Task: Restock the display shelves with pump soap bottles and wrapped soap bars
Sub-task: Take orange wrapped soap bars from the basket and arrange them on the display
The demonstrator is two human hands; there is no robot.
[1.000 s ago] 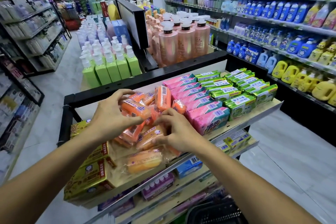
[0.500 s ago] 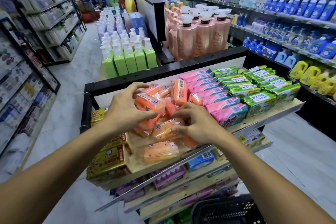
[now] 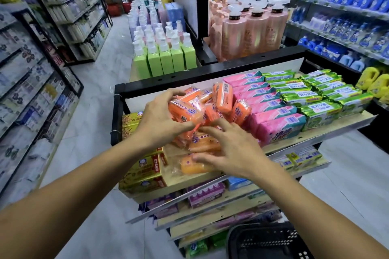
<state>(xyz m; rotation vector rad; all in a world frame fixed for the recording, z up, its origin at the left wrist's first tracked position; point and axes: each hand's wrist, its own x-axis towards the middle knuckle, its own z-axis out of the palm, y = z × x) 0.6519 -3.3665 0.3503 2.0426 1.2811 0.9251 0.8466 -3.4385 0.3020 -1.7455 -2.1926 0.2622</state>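
Observation:
A loose heap of orange wrapped soap bars lies on the top shelf of an end display. My left hand grips one orange bar at the heap's left side, fingers curled over it and thumb under. My right hand lies spread, fingers straight, on the lower orange bars near the shelf's front. Pink wrapped bars and green wrapped bars stand in neat rows to the right. Pink pump bottles and green pump bottles stand behind the display.
Gold soap boxes fill the shelf's left end. Lower shelves hold more packs. A black basket sits on the floor at the bottom. Stocked shelves line the left aisle and the right wall, with grey floor between.
The view has moved closer and to the right. My right hand has opened from curled on the bars to flat and spread. My left hand still holds an orange bar.

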